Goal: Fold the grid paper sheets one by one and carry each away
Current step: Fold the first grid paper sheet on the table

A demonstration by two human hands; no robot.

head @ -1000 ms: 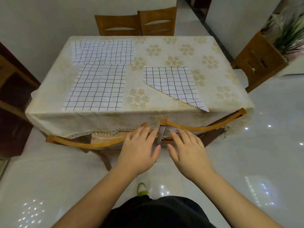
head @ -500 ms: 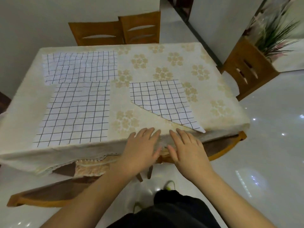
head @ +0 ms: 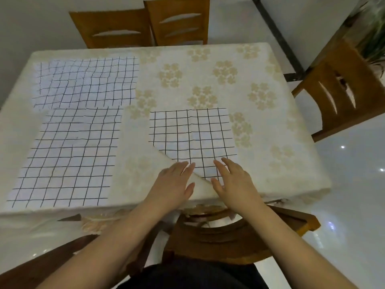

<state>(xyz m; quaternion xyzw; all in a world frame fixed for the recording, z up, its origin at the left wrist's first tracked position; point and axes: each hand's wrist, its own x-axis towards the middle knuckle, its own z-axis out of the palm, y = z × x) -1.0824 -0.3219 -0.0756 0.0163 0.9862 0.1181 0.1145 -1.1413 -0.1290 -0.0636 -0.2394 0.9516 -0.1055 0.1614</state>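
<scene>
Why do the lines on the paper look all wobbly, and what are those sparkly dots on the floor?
Head view: the wide lens bends the table edge, and the far grid sheet looks crinkled, so its lines wobble; the sparkles are lights reflecting off the glossy floor; the room is dim, and the plant at the corner is blurred.

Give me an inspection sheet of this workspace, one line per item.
Surface: table under a floral cloth.
Job's things: three grid sheets; far sheet and near-left sheet lie flat; right sheet has a diagonal near edge.
Clutter: nothing seen.
Grippers: left hand open, fingers at the right sheet's diagonal edge; right hand open, flat on that sheet's near corner.
Cables: nothing seen.
Surroundings: wooden chairs around the table, plant far right, glossy floor.
</scene>
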